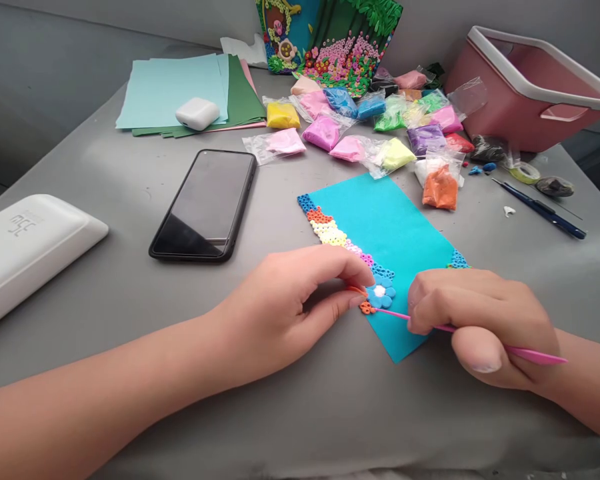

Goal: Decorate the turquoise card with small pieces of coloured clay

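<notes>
My right fingers (440,301) grip a slender pink plastic tool (537,356) near my left fingers (341,263), which pinch thin orange clay (357,290).

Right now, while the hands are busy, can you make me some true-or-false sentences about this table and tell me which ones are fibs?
1. The right hand holds a pink stick. True.
2. The left hand is right by a blue flower on a blue card. True.
3. The blue flower has a black middle. False: its middle is white.
4. A white case lies on some paper. True.
5. The paper is all one colour. False: light blue, green and pink show.
</notes>
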Available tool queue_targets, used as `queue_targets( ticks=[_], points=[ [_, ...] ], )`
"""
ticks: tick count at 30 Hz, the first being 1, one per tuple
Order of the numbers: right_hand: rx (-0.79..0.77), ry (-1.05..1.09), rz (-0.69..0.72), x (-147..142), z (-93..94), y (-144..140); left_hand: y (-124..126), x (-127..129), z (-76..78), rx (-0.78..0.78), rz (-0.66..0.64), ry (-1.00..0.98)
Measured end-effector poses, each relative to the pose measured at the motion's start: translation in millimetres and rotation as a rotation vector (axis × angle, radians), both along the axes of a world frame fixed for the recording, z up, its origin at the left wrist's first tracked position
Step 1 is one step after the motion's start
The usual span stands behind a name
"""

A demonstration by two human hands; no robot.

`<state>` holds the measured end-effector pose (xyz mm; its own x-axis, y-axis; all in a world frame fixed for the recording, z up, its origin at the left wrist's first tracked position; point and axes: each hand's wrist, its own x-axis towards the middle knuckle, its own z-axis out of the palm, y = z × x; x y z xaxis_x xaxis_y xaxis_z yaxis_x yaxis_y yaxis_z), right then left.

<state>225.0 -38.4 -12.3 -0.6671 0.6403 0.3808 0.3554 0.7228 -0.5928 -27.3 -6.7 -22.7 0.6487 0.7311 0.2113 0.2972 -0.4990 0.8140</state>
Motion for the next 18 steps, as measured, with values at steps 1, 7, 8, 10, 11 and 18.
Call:
queue_targets(
  ticks=[1,7,8,10,11,18],
  points=[
    [-0.003,0.0,0.002,-0.5,-0.3,0.2,0.1,0.3,-0.1,0.001,0.002,0.001],
    [0.007,0.016,0.003,-2.4,-3.1,0.4,-0.6,0.2,-0.7,0.001,-0.005,-0.008],
    [0.002,0.016,0.003,-2.7,-3.9,0.5,-0.8,-0.2,-0.8,0.001,-0.003,-0.008],
    [-0.008,0.021,0.004,-3.3,-5.3,0.9,-1.0,-0.9,-0.8,0.001,-0.004,-0.007],
    [-0.012,0.023,0.004,-3.6,-5.7,1.2,-0.8,-1.1,-0.8,-0.003,-0.005,-0.005],
    [-0.038,0.033,-0.004,-4.5,-5.4,2.1,0.7,0.7,-0.1,-0.023,-0.006,0.007]
  ],
)
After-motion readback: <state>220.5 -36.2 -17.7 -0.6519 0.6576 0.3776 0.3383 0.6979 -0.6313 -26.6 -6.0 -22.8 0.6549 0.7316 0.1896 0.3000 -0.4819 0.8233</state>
